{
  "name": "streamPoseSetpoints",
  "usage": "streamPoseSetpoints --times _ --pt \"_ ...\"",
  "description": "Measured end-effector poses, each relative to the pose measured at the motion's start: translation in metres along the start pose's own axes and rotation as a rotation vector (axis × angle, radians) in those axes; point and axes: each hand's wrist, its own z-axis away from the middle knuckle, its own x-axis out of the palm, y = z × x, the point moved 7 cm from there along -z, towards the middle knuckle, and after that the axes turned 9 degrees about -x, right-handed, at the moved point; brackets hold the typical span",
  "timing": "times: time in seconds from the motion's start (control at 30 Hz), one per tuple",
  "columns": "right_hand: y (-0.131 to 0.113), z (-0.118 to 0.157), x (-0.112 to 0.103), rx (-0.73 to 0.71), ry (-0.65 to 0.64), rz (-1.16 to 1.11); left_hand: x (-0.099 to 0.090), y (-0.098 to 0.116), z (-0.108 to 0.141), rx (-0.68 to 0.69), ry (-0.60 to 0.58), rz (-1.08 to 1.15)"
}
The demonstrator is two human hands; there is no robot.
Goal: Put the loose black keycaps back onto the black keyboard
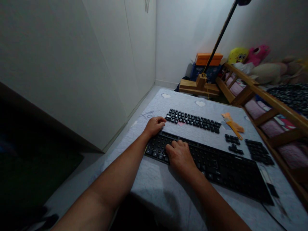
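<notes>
A black keyboard (231,170) lies across the table, mostly bare of caps, with a few keycaps (157,156) along its near left edge. My right hand (181,158) rests over its left part, fingers curled down onto the key area; whatever is under the fingertips is hidden. Beyond the keyboard's far left corner, my left hand (155,126) has its thumb and fingers drawn together beside the left end of the rows of loose black keycaps (192,119). I cannot make out anything between those fingers.
Right of the rows lie an orange-handled brush (233,127) on an orange cloth (238,128), small keycap groups (232,139) and a larger keycap block (259,152). A cable (271,214) leaves the keyboard. A wooden bed rail (271,99) borders the right; white cabinet doors (103,64) stand left.
</notes>
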Motion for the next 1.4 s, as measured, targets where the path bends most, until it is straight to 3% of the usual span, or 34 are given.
streamPoseSetpoints --times 0.73,1.1,1.23,1.4 --pt "0.004 0.006 -0.004 0.047 0.106 -0.074 -0.001 0.001 0.000 0.004 0.007 -0.023" --pt "0.005 0.005 -0.003 0.061 0.080 -0.095 -0.001 0.003 0.002 -0.009 0.008 -0.018" --pt "0.016 0.004 -0.007 0.068 0.095 -0.211 0.000 0.002 0.001 0.000 0.009 -0.007" --pt "0.050 -0.008 -0.023 0.105 0.148 -0.186 0.002 0.000 0.000 0.006 -0.001 -0.004"
